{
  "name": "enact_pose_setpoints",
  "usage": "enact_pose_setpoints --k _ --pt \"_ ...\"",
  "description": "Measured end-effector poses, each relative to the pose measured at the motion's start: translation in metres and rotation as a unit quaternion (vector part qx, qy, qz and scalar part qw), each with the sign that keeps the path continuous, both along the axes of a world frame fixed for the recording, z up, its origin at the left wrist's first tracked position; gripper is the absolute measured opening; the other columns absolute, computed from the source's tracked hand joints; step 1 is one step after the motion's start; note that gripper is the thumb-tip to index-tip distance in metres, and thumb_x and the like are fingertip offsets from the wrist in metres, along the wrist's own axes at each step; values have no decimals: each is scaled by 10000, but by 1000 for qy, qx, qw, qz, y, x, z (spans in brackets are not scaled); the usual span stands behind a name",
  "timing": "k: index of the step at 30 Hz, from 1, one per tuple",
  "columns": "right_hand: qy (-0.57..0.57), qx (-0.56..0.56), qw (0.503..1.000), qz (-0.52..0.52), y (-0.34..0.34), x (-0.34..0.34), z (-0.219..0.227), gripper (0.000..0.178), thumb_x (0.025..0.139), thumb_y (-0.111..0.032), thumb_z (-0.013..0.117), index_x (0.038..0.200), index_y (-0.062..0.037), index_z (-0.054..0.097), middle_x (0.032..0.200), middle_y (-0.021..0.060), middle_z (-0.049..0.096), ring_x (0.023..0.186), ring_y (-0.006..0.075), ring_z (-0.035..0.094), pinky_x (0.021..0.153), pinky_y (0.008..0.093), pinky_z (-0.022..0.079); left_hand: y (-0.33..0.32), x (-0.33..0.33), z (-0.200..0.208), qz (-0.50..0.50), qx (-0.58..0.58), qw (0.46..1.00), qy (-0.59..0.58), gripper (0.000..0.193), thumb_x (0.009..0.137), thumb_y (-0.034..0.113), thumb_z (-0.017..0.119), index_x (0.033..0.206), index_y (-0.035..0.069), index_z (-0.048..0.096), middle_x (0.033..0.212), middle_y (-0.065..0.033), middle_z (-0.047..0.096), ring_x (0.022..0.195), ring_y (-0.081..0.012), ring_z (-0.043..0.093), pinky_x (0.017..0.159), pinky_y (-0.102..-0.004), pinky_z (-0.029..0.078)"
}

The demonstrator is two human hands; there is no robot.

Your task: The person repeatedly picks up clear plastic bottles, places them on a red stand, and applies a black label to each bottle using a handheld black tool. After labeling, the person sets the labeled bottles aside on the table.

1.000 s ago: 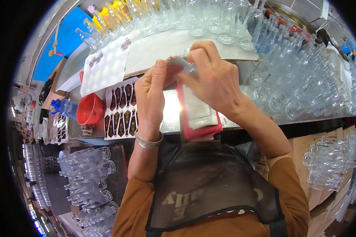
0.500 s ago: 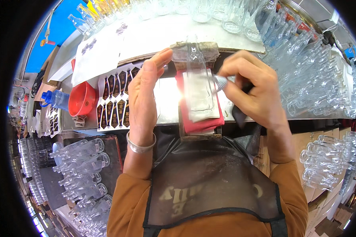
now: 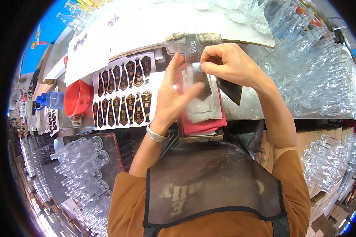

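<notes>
A clear glass bottle (image 3: pixel 193 47) lies on its back, its neck end pointing away from me over a folded grey cloth (image 3: pixel 211 38). Its body rests on white and red cloths (image 3: pixel 209 125) in a shallow wooden holder (image 3: pixel 201 138). A dark label (image 3: pixel 203 90) shows on the body. My right hand (image 3: pixel 235 65) is pinched closed at the label's upper end, fingertips partly hidden. My left hand (image 3: pixel 171 94) is open along the bottle's left side, its blurred thumb reaching over the label. Below my right hand is a dark pointed flat piece (image 3: pixel 231 91).
Left of my left hand lies a sheet of dark labels (image 3: pixel 122 93), beside a red bowl (image 3: pixel 78 98) and a blue-capped bottle (image 3: pixel 53 100). Many clear bottles (image 3: pixel 316 79) crowd the right side. More bottles stand low at left (image 3: pixel 85 170) and right (image 3: pixel 324 162).
My right hand has moved left and up to the bottle, and a dark label now shows on it. My left hand has come right, its thumb reaching over the bottle.
</notes>
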State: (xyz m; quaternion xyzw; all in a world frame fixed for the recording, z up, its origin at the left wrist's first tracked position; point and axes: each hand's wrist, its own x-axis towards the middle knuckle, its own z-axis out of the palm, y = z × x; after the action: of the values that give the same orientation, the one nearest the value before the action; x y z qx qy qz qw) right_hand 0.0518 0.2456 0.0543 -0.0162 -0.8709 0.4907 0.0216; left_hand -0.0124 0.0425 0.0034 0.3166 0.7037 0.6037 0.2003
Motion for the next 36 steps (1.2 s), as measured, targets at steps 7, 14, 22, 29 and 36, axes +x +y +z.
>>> enact_pose_setpoints --k 7,14,22,29,36 --pt "-20 -35 986 -161 2 0 -12 269 905 -241 696 882 23 651 746 51 663 690 59 594 605 238 464 0 5 3 11 21 998 56 827 813 133 778 1511 -5 356 1505 -228 422 1349 -332 477 1089 -434 415" --pt "-18 -108 981 -158 -28 41 -31 522 902 -235 731 1323 15 551 1149 92 667 657 38 585 607 219 472 10 -22 15 -7 -55 945 321 618 794 174 781 1377 100 591 1452 -210 445 1245 -348 513 1004 -417 452" --pt "-9 -131 978 -164 -47 53 -39 670 847 -190 783 1394 50 479 1205 130 654 579 21 539 553 219 439 7 -28 14 -44 -71 945 318 636 770 180 793 1374 127 601 1405 -188 476 1221 -332 522 984 -411 466" --pt "-19 -158 973 -166 -45 54 -43 661 851 -162 772 1401 50 473 1235 128 639 586 21 549 562 213 441 6 -25 15 -52 -51 956 285 622 777 151 784 1374 141 608 1450 -190 449 1247 -325 517 996 -416 463" --pt "-21 -167 972 -164 -45 53 -44 643 860 -144 753 1404 50 469 1246 135 634 596 27 564 576 222 453 6 -24 15 -50 -76 944 318 611 772 176 790 1359 147 624 1467 -189 441 1231 -319 523 977 -408 469"
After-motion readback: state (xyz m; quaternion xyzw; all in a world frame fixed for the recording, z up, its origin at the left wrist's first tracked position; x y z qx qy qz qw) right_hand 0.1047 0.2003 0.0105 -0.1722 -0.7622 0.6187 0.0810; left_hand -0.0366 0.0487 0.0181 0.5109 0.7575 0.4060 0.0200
